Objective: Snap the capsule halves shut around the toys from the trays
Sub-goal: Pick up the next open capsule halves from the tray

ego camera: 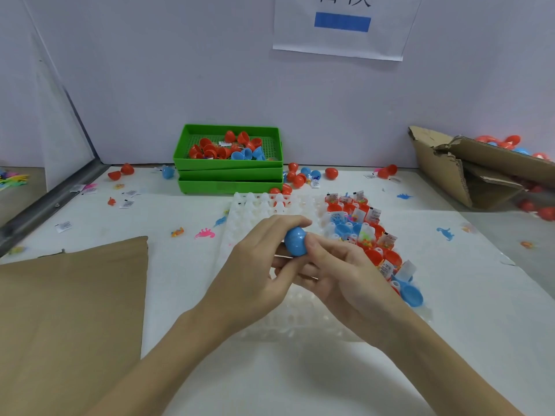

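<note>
Both hands hold one blue capsule (295, 241) above a white egg-style tray (252, 217). My left hand (258, 259) curls over its top and left side. From the right, my right hand (339, 271) pinches it with thumb and fingers. The capsule's halves appear joined; its contents are hidden. On the right part of the tray sit several red and blue capsule halves (375, 232) holding small toys and paper slips. A loose blue half (413, 295) lies at the tray's near right corner.
Stacked green trays (228, 175) at the back hold red and blue halves. A torn cardboard box (468, 172) with capsules stands at the right, brown cardboard (69, 310) at the left. Loose capsules (300, 175), toys and slips are scattered on the white table.
</note>
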{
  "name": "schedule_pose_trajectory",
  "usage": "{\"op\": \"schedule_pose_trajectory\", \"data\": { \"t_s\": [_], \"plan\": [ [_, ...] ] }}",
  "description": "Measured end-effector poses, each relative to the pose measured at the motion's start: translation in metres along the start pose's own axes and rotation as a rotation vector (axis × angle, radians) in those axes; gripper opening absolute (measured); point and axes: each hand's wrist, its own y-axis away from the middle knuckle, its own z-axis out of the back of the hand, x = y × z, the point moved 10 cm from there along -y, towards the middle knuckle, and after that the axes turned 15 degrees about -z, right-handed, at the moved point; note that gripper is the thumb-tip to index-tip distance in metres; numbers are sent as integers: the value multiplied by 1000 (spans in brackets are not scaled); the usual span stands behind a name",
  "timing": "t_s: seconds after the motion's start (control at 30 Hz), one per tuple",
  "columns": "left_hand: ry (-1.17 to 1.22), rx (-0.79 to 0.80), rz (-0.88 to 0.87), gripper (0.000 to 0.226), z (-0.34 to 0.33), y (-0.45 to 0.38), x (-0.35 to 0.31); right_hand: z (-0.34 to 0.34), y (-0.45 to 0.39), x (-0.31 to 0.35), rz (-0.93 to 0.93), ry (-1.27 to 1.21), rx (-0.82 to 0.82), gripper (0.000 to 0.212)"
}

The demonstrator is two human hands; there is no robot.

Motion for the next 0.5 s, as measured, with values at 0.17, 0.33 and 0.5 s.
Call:
{"op": "schedule_pose_trajectory", "data": {
  "t_s": [0.17,0.33,0.5],
  "plan": [
    [-43,48,-23,44,-3,-1,0,3,1,1,23,67,-37,34],
    [-70,61,6,62,0,-1,4,10,0,1,31,153,-104,37],
    [-23,20,3,49,5,0,2,6,1,8,70,156,-112,38]
  ]
}}
